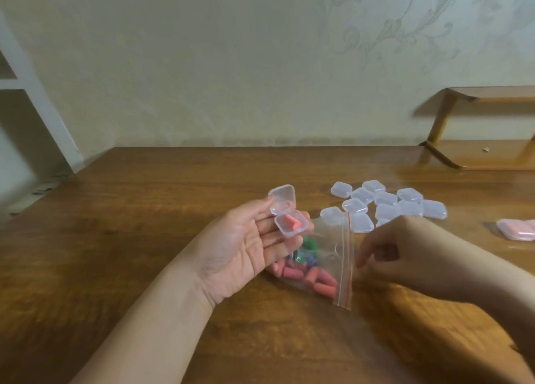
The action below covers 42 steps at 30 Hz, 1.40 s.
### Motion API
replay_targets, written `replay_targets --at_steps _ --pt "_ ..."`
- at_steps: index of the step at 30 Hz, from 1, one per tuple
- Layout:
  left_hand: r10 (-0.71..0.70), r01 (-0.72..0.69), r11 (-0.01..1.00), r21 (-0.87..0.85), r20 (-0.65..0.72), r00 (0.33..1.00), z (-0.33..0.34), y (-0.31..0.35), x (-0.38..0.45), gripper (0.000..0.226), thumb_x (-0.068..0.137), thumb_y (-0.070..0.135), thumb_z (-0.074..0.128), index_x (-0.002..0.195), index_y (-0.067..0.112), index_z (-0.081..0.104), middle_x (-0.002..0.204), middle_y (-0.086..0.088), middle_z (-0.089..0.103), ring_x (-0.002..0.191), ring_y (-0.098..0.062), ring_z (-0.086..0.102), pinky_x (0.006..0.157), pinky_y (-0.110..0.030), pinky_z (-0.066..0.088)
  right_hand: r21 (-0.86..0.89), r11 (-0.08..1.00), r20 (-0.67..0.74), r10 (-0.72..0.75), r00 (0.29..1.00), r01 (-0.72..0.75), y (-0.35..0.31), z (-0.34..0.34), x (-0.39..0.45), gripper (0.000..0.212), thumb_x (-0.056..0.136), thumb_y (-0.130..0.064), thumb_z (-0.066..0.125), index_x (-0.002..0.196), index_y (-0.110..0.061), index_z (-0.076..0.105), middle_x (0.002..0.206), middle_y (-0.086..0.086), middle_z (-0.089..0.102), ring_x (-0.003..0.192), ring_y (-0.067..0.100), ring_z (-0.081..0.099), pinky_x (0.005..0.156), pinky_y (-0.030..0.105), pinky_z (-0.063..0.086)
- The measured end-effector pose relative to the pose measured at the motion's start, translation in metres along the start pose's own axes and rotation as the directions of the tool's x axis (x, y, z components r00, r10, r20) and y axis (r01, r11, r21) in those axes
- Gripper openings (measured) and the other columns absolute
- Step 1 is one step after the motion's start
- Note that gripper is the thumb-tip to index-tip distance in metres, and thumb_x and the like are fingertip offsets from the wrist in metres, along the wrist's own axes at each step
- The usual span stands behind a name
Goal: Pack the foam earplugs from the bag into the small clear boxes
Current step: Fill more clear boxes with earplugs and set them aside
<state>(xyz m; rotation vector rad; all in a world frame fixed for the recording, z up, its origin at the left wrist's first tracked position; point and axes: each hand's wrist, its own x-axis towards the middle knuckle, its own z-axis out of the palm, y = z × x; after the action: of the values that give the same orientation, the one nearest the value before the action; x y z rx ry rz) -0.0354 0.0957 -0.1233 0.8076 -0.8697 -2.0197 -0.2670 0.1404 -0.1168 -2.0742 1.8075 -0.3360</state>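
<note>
— What did the containers hold?

— I saw my left hand (246,247), palm up and fingers spread, cradling an open box (291,223) with its lid (282,198) hinged back toward twelve o'clock. One pink earplug (291,222) lay inside. The bag (321,263) rested on the table (144,224) at four o'clock from that box, holding mostly pink plugs, a few green and blue.

— And the right hand?

— My right hand (405,256) hung at the bag's three o'clock, fingers curled down beside the red zip strip; I couldn't tell whether it pinched anything.

— Anything around?

— Empty boxes (385,204) clustered at one o'clock, the bag's top overlapping some. A filled box (516,229) sat far at three o'clock.
</note>
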Motion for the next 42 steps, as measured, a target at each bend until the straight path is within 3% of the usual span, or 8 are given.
replay_targets --at_steps 8,13,17,19,21,26,33,42 --pt "-0.014 0.013 1.0 -0.022 -0.039 0.999 -0.002 -0.002 0.001 0.043 0.09 0.021 0.056 0.127 -0.003 0.058 0.119 -0.025 0.069 0.112 -0.033 0.068 0.083 -0.033 0.059 0.279 0.947 0.085 -0.186 0.979 0.156 -0.006 0.015 0.002 0.009 0.08 -0.028 0.078 0.072 -0.032 0.075 0.048 -0.011 0.041 0.047 0.006 0.034 0.047 0.016 0.026" --pt "-0.025 0.025 1.0 -0.003 -0.037 0.999 -0.001 -0.003 0.001 0.041 0.092 0.021 0.055 0.126 -0.002 0.059 0.118 -0.024 0.07 0.111 -0.032 0.069 0.084 -0.034 0.058 0.146 0.964 0.011 -0.224 0.974 0.22 -0.006 0.025 0.004 0.031 0.075 -0.056 0.074 0.066 -0.027 0.07 0.054 -0.001 0.049 0.05 0.008 0.036 0.047 0.027 0.03" --pt "-0.024 0.024 1.0 0.008 -0.047 0.999 -0.001 -0.003 0.001 0.036 0.098 0.021 0.052 0.125 -0.001 0.06 0.117 -0.024 0.07 0.11 -0.032 0.069 0.086 -0.036 0.057 -0.016 0.957 -0.11 -0.289 0.951 0.289 -0.006 0.032 0.004 0.049 0.073 -0.068 0.068 0.057 -0.023 0.055 0.054 -0.002 0.046 0.05 0.012 0.037 0.044 0.024 0.031" --pt "-0.026 0.026 1.0 0.01 -0.054 0.998 -0.001 -0.003 0.001 0.035 0.098 0.021 0.052 0.124 -0.001 0.06 0.117 -0.023 0.07 0.111 -0.032 0.069 0.087 -0.036 0.057 -0.062 0.95 -0.133 -0.311 0.941 0.305 -0.009 0.032 0.003 0.044 0.074 -0.064 0.068 0.051 -0.032 0.049 0.051 -0.006 0.043 0.049 0.013 0.037 0.043 0.022 0.029" --pt "-0.029 0.03 0.999 0.014 -0.065 0.997 -0.001 -0.003 0.001 0.034 0.097 0.021 0.053 0.123 0.0 0.061 0.116 -0.023 0.071 0.11 -0.031 0.069 0.087 -0.036 0.057 0.002 0.957 -0.097 -0.288 0.953 0.29 -0.013 0.025 0.002 0.031 0.078 -0.051 0.073 0.054 -0.04 0.057 0.05 -0.009 0.044 0.048 0.011 0.038 0.043 0.017 0.026" --pt "-0.029 0.029 1.0 0.009 -0.035 0.999 0.0 -0.003 0.001 0.046 0.086 0.023 0.06 0.125 0.0 0.06 0.118 -0.024 0.07 0.111 -0.031 0.069 0.087 -0.036 0.057 0.18 0.974 -0.022 -0.134 0.991 0.136 0.0 -0.014 -0.005 0.013 0.076 -0.04 0.078 0.064 -0.038 0.071 0.048 -0.01 0.041 0.044 0.005 0.034 0.045 0.015 0.029" --pt "-0.068 0.066 0.997 0.037 0.046 0.997 0.006 -0.011 -0.001 0.05 0.084 0.024 0.061 0.128 0.001 0.059 0.118 -0.023 0.07 0.099 -0.027 0.072 0.08 -0.034 0.06 0.482 0.829 -0.342 -0.119 0.932 0.283 -0.019 -0.008 -0.008 0.005 0.071 -0.022 0.079 0.07 -0.021 0.075 0.046 0.002 0.045 0.041 0.008 0.033 0.041 0.016 0.027" --pt "-0.08 0.071 0.994 0.083 0.106 0.991 0.006 -0.017 0.002 0.046 0.089 0.026 0.061 0.128 0.0 0.061 0.103 -0.019 0.07 0.092 -0.024 0.069 0.085 -0.037 0.059 0.306 0.905 -0.378 -0.171 0.91 0.297 -0.024 0.023 -0.001 0.01 0.079 -0.022 0.076 0.071 -0.025 0.071 0.046 0.001 0.043 0.042 0.005 0.035 0.044 0.016 0.028"
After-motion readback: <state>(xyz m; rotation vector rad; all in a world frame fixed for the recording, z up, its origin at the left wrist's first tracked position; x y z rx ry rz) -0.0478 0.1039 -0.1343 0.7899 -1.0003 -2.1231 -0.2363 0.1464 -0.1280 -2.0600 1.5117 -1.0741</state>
